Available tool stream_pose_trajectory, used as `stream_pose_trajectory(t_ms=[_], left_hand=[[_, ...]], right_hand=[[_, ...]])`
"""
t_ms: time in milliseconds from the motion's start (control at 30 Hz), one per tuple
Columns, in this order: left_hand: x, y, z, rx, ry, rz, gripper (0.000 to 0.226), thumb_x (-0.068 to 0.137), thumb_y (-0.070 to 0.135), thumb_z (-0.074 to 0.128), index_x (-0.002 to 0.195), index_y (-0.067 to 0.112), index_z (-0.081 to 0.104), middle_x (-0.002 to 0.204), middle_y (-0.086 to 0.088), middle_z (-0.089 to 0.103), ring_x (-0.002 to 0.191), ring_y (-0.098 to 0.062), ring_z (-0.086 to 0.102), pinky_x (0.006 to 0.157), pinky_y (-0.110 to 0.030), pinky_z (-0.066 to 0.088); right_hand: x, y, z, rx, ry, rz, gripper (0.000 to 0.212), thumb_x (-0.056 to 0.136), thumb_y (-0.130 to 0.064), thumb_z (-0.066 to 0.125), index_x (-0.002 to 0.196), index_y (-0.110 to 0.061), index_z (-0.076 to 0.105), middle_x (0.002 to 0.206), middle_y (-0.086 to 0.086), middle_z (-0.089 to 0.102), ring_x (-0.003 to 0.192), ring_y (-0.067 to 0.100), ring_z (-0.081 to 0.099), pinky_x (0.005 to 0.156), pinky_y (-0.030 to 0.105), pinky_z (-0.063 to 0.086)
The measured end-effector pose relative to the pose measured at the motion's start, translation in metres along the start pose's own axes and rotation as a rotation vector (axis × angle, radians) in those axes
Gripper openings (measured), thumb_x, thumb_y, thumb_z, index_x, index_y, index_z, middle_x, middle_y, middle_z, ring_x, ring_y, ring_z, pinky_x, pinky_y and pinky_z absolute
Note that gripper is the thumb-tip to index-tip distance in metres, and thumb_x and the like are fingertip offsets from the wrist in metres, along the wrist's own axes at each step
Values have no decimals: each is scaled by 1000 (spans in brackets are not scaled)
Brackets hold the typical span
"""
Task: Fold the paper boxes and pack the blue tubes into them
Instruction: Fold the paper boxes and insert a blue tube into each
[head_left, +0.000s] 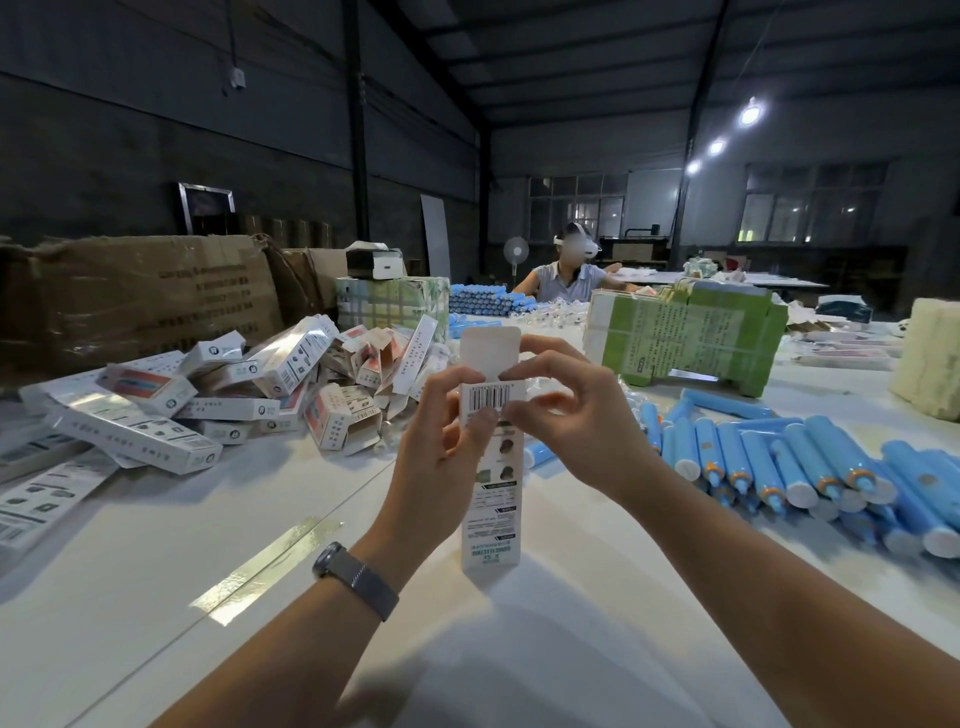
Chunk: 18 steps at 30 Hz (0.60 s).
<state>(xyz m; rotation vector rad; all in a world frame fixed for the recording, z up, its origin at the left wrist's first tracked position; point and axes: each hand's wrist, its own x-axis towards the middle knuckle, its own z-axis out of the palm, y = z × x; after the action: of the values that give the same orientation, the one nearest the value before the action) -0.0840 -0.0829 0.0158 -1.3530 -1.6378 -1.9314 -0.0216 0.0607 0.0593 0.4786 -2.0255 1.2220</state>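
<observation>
Box (491, 470) — long axis upright, bottom end resting on table (467, 649), top flap raised; left hand (441, 441) and right hand (566, 421) both pinch its upper end. Blue tubes (779, 467) lie beyond, nearer the right.

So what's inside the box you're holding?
Can't tell. Both hands, left hand and right hand, grip the box; its top flap is up, but the inside faces away.

**Box held upright over the table**

Both hands, left (441, 436) and right (566, 415), pinch a white box (491, 499) near its top, flap up. Blue tubes (779, 467) lie right on the table (156, 571); folded boxes (234, 395) pile left.
</observation>
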Motion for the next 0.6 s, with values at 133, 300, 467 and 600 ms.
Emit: stream_pose_trajectory(t_ms=[133,300,467,600], left_hand=[[0,-2,-1,-10,-11,-6,22,103,10,48,116,27,45,99,3,69,82,-16,70,68,-29,57],[0,-1,-1,-74,-5,-41,32,103,3,44,117,30,33,107,2,70,87,-18,70,73,-33,59],[2,-2,-3,-60,-28,-52,32,102,3,44,116,29,33,103,-10,67,81,-15,69,70,-31,58],[2,-2,-2,-68,-29,-51,28,102,6,45,115,28,36,95,-4,66,77,-13,69,65,-25,55]], right_hand=[[1,0,-2,-41,34,-28,34,77,2,78,90,-28,66,107,-11,66,95,11,65,71,23,53],[-1,1,0,-145,69,-98,45,78,-5,80,98,-32,50,102,-8,69,93,14,65,68,30,54],[0,2,-4,-300,30,-160,18,83,-7,76,99,-14,70,100,-3,68,95,12,63,69,33,54],[1,1,-5,-281,28,-173,9,86,-10,74,94,-12,71,102,-2,69,94,12,65,69,41,54]])
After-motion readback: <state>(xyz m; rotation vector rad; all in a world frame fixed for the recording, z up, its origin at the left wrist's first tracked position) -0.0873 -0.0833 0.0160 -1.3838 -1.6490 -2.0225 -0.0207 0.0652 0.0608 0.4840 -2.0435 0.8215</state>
